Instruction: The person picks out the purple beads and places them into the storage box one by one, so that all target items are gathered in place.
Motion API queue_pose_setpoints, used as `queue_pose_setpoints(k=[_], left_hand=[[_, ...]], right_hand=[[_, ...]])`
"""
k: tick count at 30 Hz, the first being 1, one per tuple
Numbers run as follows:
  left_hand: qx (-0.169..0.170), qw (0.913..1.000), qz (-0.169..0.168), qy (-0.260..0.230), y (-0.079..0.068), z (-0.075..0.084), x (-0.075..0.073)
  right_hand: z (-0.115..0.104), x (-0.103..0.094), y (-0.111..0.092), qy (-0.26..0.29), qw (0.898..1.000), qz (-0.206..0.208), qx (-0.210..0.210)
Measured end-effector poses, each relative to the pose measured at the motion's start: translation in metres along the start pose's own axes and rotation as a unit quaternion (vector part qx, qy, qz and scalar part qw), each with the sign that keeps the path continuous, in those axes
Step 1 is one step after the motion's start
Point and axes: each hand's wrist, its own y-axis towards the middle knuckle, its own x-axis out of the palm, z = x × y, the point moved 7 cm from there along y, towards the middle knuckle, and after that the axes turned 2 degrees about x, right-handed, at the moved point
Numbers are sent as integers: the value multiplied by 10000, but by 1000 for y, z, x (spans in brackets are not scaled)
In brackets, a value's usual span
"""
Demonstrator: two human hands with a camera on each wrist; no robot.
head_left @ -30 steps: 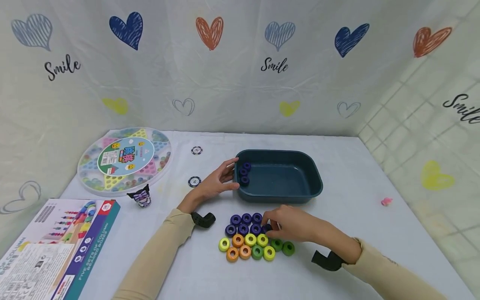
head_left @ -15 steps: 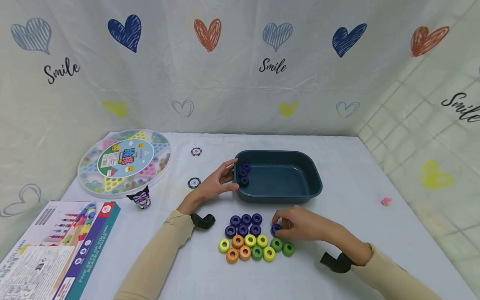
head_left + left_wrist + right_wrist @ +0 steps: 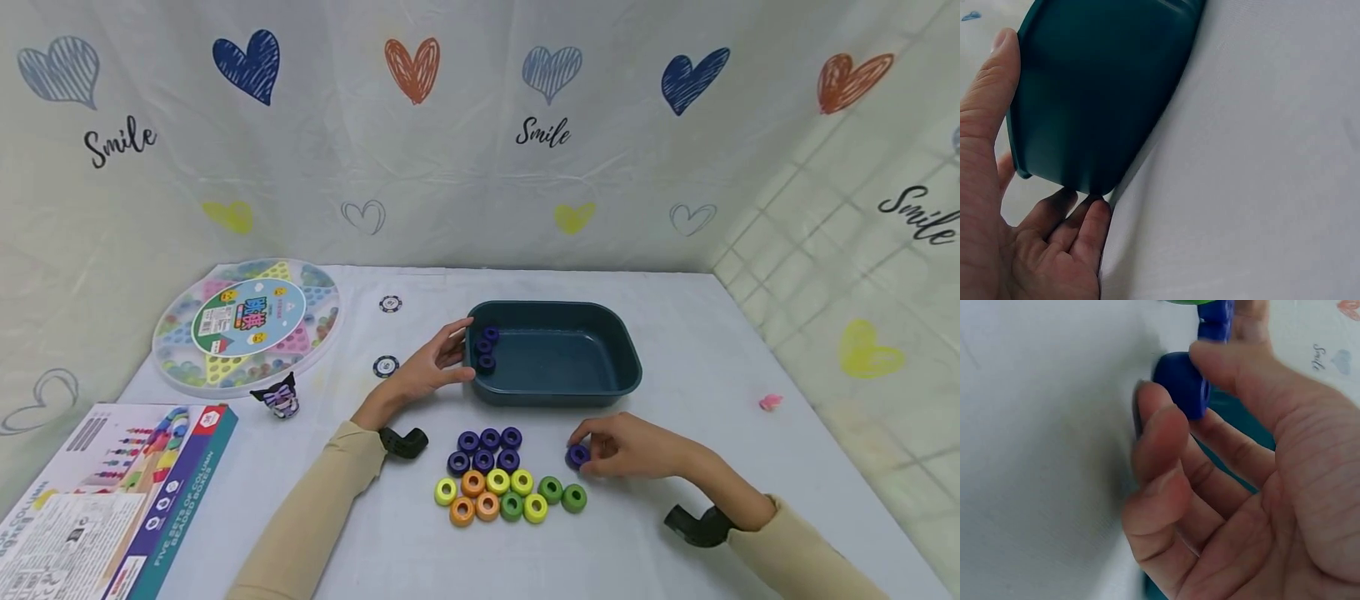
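My right hand (image 3: 637, 446) pinches a purple ring-shaped bead (image 3: 578, 456) between thumb and fingers, low over the table, right of the bead group. The right wrist view shows this bead (image 3: 1182, 386) against the thumb and fingertips. My left hand (image 3: 427, 367) rests against the left end of a dark teal basin (image 3: 558, 398), its fingers extended. In the left wrist view the thumb lies along the basin's side and the other fingertips touch its end wall. Inside the basin, purple beads (image 3: 484, 346) sit at the left end. Several more purple beads (image 3: 483, 461) stand in two rows before it.
Yellow beads (image 3: 536, 508), orange beads (image 3: 462, 512) and green beads (image 3: 573, 498) lie nearest the front. At left are a round game board (image 3: 247, 325), a cardboard box (image 3: 112, 500) and a small black-and-purple figure (image 3: 281, 397). Two chips (image 3: 386, 367) and a pink trinket (image 3: 770, 402) lie farther out.
My right hand has drawn one purple bead rightward out of the end of its row, leaving a gap beside the others. The left hand stays at the basin.
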Motion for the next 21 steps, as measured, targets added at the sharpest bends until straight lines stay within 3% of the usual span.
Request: queue_pose_setpoints(k=[6,11,21], left_hand=[[-8,10000,-34,-87,-2,8,1],[-62,9998,-54,-188,-4,18,2],[119,9999,-18,-71,1,-2,0]], right_hand=[[-3,-8,1,-171,9998,32,130],[-16,-28,4,-314,9993,104,173],[-33,-72,32,-285,9985,378,279]])
